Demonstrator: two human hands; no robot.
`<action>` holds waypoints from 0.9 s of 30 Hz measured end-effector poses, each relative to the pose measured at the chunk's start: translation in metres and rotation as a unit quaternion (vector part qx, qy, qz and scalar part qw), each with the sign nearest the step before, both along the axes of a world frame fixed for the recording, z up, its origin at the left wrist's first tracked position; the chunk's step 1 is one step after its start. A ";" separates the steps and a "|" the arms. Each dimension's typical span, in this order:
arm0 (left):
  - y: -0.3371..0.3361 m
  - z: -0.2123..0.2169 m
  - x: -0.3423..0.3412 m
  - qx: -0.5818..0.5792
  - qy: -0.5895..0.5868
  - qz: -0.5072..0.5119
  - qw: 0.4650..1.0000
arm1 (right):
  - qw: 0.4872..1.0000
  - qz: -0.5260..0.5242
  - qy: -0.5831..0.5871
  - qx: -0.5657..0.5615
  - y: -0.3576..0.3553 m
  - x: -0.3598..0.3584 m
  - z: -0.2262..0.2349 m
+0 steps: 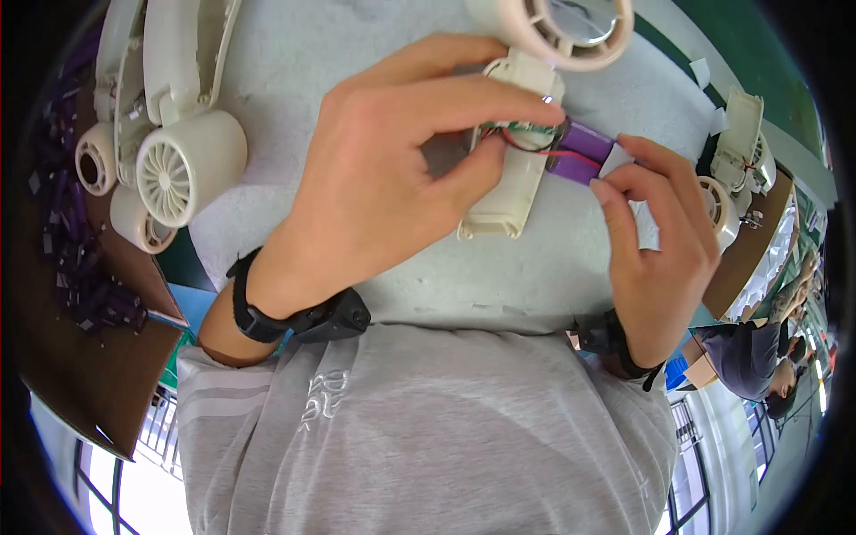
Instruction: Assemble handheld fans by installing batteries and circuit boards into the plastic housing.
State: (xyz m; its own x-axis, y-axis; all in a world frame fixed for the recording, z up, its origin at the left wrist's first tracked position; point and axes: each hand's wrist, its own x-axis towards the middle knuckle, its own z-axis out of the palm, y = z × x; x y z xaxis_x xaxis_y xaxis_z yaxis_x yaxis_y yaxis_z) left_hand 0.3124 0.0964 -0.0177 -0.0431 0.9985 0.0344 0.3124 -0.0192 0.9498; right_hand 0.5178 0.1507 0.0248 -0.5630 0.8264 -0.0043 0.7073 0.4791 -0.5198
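Observation:
A cream handheld fan (497, 207) lies on the table before me, its handle shell showing the inside and its round head at the top edge. A small green circuit board (526, 130) with red and black wires sits across the handle. My left hand (383, 147) curls over it, index fingertip and thumb around the board; the exact contact is partly hidden. A purple battery (581, 147), joined to the red wire, sticks out to the right of the handle. My right hand (664, 201) pinches its outer end, where a white pad (616, 161) is attached.
More cream fans (183, 169) lie at the left beside a cardboard box (116, 374) of purple batteries. At the right, other opened fans (738, 143) lie near a box of white pieces (769, 259). A person (749, 357) is farther off on the right.

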 end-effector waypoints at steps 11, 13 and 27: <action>-0.001 0.005 -0.001 -0.004 0.000 -0.017 1.000 | 0.994 0.030 0.052 -0.091 0.005 0.017 -0.006; -0.003 0.004 -0.001 0.005 -0.012 -0.008 1.000 | 0.991 0.038 0.103 -0.083 0.021 0.038 -0.001; 0.010 0.004 -0.008 0.040 0.044 -0.022 0.998 | 0.972 0.176 0.123 0.095 0.020 0.005 -0.039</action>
State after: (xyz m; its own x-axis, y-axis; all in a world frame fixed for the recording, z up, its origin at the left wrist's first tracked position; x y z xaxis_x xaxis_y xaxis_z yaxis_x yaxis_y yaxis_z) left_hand 0.3041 0.1060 -0.0139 0.0079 0.9933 0.1157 0.3924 -0.1095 0.9133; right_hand 0.5232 0.1710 -0.0140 -0.7760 0.5554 0.2990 0.3483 0.7725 -0.5310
